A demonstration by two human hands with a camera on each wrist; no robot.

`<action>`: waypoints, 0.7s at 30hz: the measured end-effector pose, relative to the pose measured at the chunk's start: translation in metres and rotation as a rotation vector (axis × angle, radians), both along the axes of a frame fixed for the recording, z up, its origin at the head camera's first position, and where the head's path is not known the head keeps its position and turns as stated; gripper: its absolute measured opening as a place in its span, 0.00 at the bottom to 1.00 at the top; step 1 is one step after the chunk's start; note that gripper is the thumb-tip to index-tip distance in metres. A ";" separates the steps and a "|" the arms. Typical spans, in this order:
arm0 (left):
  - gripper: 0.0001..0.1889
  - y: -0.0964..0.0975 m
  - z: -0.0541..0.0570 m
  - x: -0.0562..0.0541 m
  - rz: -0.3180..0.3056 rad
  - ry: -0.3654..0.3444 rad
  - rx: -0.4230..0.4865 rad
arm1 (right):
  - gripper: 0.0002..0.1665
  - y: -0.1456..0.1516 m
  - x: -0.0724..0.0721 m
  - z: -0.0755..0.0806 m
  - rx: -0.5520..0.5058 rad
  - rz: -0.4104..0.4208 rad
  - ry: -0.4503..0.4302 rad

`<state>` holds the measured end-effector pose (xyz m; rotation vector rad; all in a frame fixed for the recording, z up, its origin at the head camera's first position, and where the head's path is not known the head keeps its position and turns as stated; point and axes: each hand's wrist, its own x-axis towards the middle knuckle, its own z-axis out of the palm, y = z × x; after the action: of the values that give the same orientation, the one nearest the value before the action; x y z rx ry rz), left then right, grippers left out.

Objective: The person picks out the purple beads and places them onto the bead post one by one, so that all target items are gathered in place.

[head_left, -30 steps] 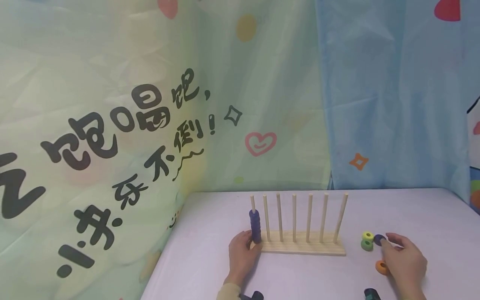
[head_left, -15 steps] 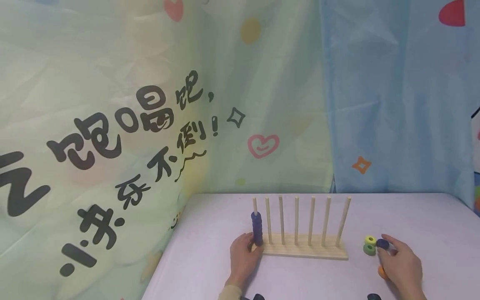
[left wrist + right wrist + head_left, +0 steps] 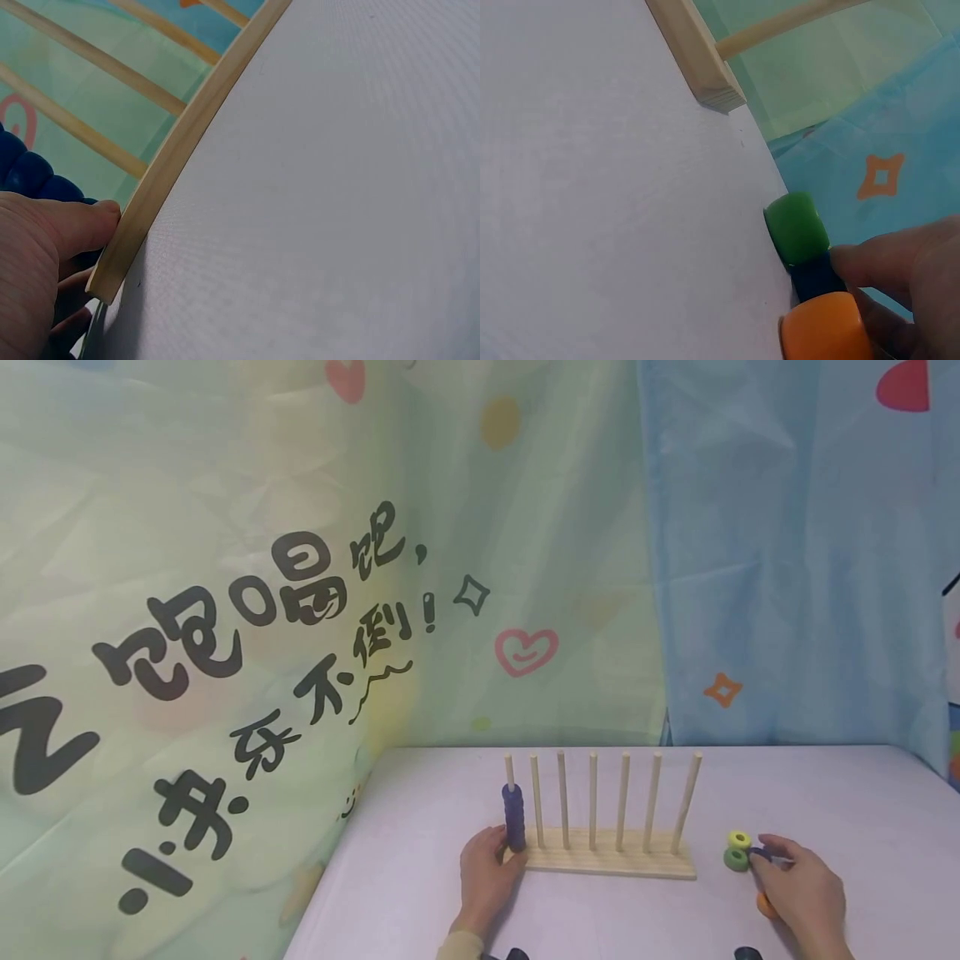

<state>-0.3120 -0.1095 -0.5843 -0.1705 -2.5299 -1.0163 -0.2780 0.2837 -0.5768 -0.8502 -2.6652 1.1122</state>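
A wooden peg rack (image 3: 607, 862) with several upright pegs stands on the table. Blue beads (image 3: 513, 818) are stacked on its leftmost peg. My left hand (image 3: 487, 872) grips the rack's left end; in the left wrist view the thumb (image 3: 97, 221) lies against the base's edge, with fingers behind. Right of the rack, my right hand (image 3: 806, 885) pinches a dark blue bead (image 3: 817, 277) low at the table, mostly hidden by the fingers in the head view. A green bead (image 3: 799, 229) and an orange bead (image 3: 826, 330) sit on either side of it in the right wrist view.
A yellow bead (image 3: 738, 839) lies just behind the green one. The pale cloth-covered table (image 3: 600, 918) ends at a printed backdrop (image 3: 525, 568). Two small dark objects, one a dark piece (image 3: 517, 954) near my left sleeve, poke in at the bottom edge.
The right hand has shifted slightly left with the dark blue bead, which now sits lower and is more covered by the fingers. The left hand keeps its hold on the rack.
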 end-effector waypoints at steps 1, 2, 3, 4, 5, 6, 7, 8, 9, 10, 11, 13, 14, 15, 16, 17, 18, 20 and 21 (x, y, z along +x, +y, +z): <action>0.20 0.000 0.000 0.000 -0.002 0.005 0.001 | 0.30 -0.001 0.001 0.000 0.008 0.006 -0.001; 0.20 -0.001 0.000 0.000 -0.003 0.009 -0.001 | 0.30 -0.001 0.001 0.000 0.020 0.010 0.001; 0.20 -0.001 0.000 0.001 -0.003 0.014 -0.004 | 0.31 -0.002 0.002 0.000 0.030 0.015 0.006; 0.20 -0.001 0.000 0.001 -0.003 0.017 -0.006 | 0.31 -0.002 0.003 0.001 0.041 0.023 0.012; 0.20 -0.001 0.000 0.001 -0.003 0.021 -0.010 | 0.31 -0.003 0.004 0.001 0.051 0.030 0.017; 0.20 -0.001 0.000 0.001 -0.002 0.023 -0.011 | 0.31 -0.003 0.005 0.002 0.059 0.036 0.023; 0.20 -0.001 0.000 0.001 -0.001 0.018 -0.009 | 0.31 -0.003 0.006 0.002 0.070 0.043 0.030; 0.20 -0.001 0.000 0.001 0.000 0.017 -0.010 | 0.32 -0.003 0.007 0.003 0.080 0.051 0.028; 0.20 -0.001 0.000 0.000 0.000 0.019 -0.010 | 0.32 -0.003 0.008 0.003 0.089 0.060 0.025; 0.20 -0.001 0.000 0.000 -0.001 0.017 -0.007 | 0.32 -0.003 0.008 0.004 0.097 0.067 0.019; 0.20 -0.001 -0.001 0.000 -0.002 0.015 -0.006 | 0.32 -0.003 0.009 0.005 0.102 0.071 0.010; 0.20 -0.001 -0.001 0.000 -0.004 0.011 0.001 | 0.33 -0.004 0.009 0.006 0.105 0.076 -0.012; 0.20 -0.001 -0.001 0.000 -0.005 0.010 0.001 | 0.33 -0.004 0.009 0.007 0.106 0.076 -0.022; 0.20 -0.001 -0.001 0.000 -0.005 0.008 0.002 | 0.33 -0.004 0.009 0.008 0.104 0.073 -0.026; 0.20 -0.001 0.000 0.000 -0.005 0.006 0.004 | 0.33 -0.004 0.009 0.008 0.094 0.067 -0.035; 0.20 -0.001 -0.001 0.000 -0.004 0.006 0.004 | 0.33 -0.005 0.009 0.009 0.085 0.059 -0.040; 0.20 -0.001 0.000 0.000 -0.003 0.009 0.003 | 0.33 -0.005 0.009 0.009 0.076 0.051 -0.041; 0.20 -0.001 -0.001 0.000 0.000 0.016 -0.001 | 0.33 -0.004 0.010 0.010 0.068 0.040 -0.037; 0.20 -0.001 -0.001 0.000 0.002 0.021 -0.003 | 0.33 -0.004 0.009 0.011 0.057 0.034 -0.038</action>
<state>-0.3119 -0.1104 -0.5851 -0.1790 -2.5124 -1.0052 -0.2686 0.2796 -0.5662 -0.8268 -2.7383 1.0318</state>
